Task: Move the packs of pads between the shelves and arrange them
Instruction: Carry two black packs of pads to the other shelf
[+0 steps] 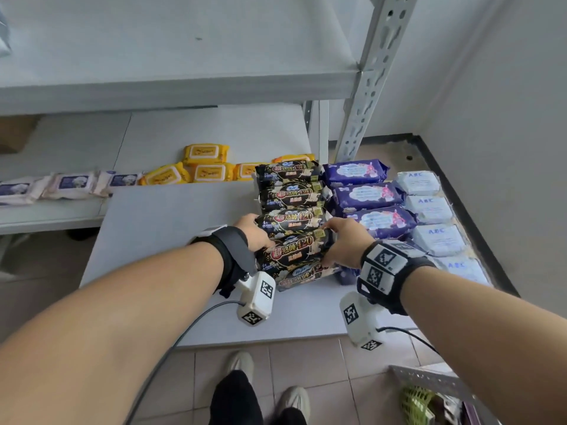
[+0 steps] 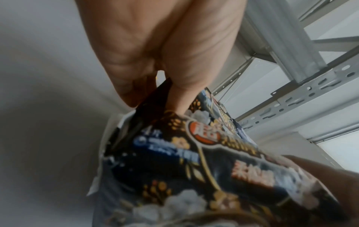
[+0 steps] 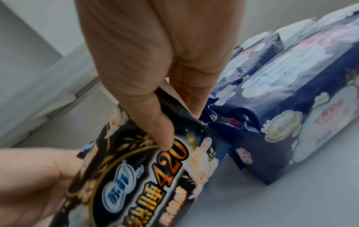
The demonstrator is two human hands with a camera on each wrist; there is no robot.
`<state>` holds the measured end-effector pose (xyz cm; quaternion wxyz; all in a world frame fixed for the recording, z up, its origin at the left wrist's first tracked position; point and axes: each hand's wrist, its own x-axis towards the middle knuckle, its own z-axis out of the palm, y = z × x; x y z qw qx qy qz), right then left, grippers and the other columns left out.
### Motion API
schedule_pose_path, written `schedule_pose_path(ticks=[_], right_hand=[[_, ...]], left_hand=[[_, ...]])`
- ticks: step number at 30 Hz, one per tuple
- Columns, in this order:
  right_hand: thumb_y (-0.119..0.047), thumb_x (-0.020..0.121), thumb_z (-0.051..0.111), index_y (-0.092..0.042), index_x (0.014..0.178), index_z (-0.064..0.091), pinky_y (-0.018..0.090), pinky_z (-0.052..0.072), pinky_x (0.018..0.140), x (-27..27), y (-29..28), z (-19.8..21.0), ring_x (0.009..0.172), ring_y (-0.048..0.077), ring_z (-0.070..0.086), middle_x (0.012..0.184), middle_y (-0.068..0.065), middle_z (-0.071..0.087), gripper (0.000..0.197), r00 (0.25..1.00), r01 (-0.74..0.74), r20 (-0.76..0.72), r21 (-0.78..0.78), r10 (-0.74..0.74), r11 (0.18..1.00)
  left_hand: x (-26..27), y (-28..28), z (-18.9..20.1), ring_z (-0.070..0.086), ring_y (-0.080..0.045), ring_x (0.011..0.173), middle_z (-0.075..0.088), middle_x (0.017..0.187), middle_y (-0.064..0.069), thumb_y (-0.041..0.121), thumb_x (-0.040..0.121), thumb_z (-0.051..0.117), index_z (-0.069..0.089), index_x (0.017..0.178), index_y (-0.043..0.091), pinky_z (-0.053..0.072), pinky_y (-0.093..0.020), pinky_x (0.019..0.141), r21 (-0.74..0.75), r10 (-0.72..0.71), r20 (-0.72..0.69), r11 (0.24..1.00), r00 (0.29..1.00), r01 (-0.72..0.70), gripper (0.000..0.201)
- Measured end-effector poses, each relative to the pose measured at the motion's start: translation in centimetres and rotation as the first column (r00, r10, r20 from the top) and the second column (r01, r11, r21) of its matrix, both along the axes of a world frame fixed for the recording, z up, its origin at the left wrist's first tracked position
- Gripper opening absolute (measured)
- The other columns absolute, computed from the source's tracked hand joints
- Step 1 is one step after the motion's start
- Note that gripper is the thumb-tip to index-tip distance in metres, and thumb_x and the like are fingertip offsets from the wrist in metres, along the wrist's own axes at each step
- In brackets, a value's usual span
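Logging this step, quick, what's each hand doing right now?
Left hand: grips the black pack at its left end.
Right hand: grips the same pack's right end.

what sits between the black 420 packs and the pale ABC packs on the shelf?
A column of dark blue packs lies between the black 420 packs and the ABC packs, side by side. Clearest in the head view.

Five glossy black plastic packs of pads (image 1: 291, 222), printed with gold flowers and a large orange "420", lie in a front-to-back column on the low white shelf board (image 1: 171, 228) — each overlapping the next like shingles, the nearest (image 1: 302, 276) tilted at the board's front. Just right of them stands a column of dark blue packs with pale cloud panels (image 1: 368, 194). Further right runs a column of pale blue-white packs lettered "ABC" (image 1: 429, 210) — lying side by side, touching.
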<state>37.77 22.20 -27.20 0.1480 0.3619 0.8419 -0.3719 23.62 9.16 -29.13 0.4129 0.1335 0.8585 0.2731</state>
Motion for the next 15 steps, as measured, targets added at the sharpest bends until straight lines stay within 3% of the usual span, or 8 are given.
schedule_pose_path(ticks=[3, 6, 10, 11, 13, 14, 15], right_hand=[[-0.012, 0.065, 0.079, -0.024, 0.114, 0.057, 0.028, 0.052, 0.073, 0.2, -0.1, -1.5, 0.084, 0.018, 0.059, 0.093, -0.002, 0.063, 0.055, 0.996, -0.083, -0.005, 0.109, 0.084, 0.991], [-0.027, 0.066, 0.078, -0.026, 0.113, 0.054, 0.032, 0.042, 0.086, 0.5, 0.2, -2.7, 0.083, 0.017, 0.053, 0.097, -0.002, 0.065, 0.054, 0.986, -0.169, 0.037, 0.245, 0.165, 0.954], [-0.034, 0.07, 0.073, -0.029, 0.114, 0.05, 0.037, 0.028, 0.094, 0.6, 0.7, -3.6, 0.101, 0.02, 0.052, 0.106, -0.004, 0.063, 0.05, 0.964, -0.262, 0.125, 0.331, 0.233, 0.907], [-0.034, 0.072, 0.071, -0.029, 0.116, 0.05, 0.038, 0.027, 0.095, 0.6, 0.7, -3.7, 0.104, 0.02, 0.051, 0.109, -0.004, 0.062, 0.049, 0.96, -0.275, 0.136, 0.335, 0.243, 0.901], [-0.033, 0.075, 0.067, -0.029, 0.12, 0.048, 0.039, 0.026, 0.096, 0.5, 0.6, -3.7, 0.109, 0.021, 0.049, 0.116, -0.004, 0.06, 0.049, 0.953, -0.299, 0.158, 0.339, 0.259, 0.892], [-0.033, 0.076, 0.066, -0.03, 0.122, 0.046, 0.04, 0.026, 0.097, 0.5, 0.5, -3.7, 0.111, 0.021, 0.048, 0.119, -0.004, 0.059, 0.05, 0.948, -0.31, 0.173, 0.335, 0.265, 0.89], [-0.033, 0.077, 0.066, -0.03, 0.124, 0.045, 0.04, 0.026, 0.099, 0.4, 0.5, -3.6, 0.112, 0.021, 0.047, 0.121, -0.003, 0.058, 0.052, 0.944, -0.32, 0.188, 0.328, 0.271, 0.889]], left_hand=[[0.3, 0.2, -0.7, 0.057, -0.021, 0.106, 0.061, 0.125, -0.012, 0.005, 0.078, 0.073, 0.051, 0.129, 0.001, 0.043, -0.026, 0.093, -0.012, 0.018, 0.01, 1.0, 1.0, -0.018, 0.056], [0.6, 0.4, -1.4, 0.057, -0.025, 0.111, 0.061, 0.124, -0.014, 0.003, 0.078, 0.072, 0.054, 0.125, 0.0, 0.044, -0.035, 0.102, -0.008, 0.064, 0.034, 0.998, 0.997, -0.063, 0.051], [1.0, 1.0, -2.2, 0.053, -0.022, 0.099, 0.06, 0.121, -0.013, 0.0, 0.079, 0.069, 0.052, 0.124, 0.001, 0.044, -0.032, 0.093, -0.003, 0.111, 0.019, 0.994, 0.994, -0.111, 0.048], [1.1, 1.1, -2.4, 0.051, -0.022, 0.097, 0.06, 0.117, -0.012, 0.0, 0.08, 0.067, 0.053, 0.12, 0.002, 0.045, -0.032, 0.092, -0.008, 0.121, 0.015, 0.993, 0.993, -0.121, 0.043], [1.1, 1.4, -2.8, 0.048, -0.022, 0.094, 0.057, 0.102, -0.009, -0.002, 0.082, 0.063, 0.052, 0.097, 0.011, 0.045, -0.033, 0.09, -0.023, 0.143, 0.011, 0.989, 0.99, -0.143, 0.023], [1.2, 1.6, -2.8, 0.048, -0.021, 0.093, 0.055, 0.097, -0.008, -0.002, 0.082, 0.061, 0.048, 0.087, 0.016, 0.045, -0.033, 0.09, -0.027, 0.157, 0.009, 0.987, 0.988, -0.157, 0.023], [1.2, 1.7, -2.9, 0.049, -0.021, 0.095, 0.054, 0.1, -0.008, -0.002, 0.083, 0.06, 0.047, 0.089, 0.017, 0.045, -0.033, 0.09, -0.033, 0.17, 0.015, 0.985, 0.985, -0.169, 0.023]])
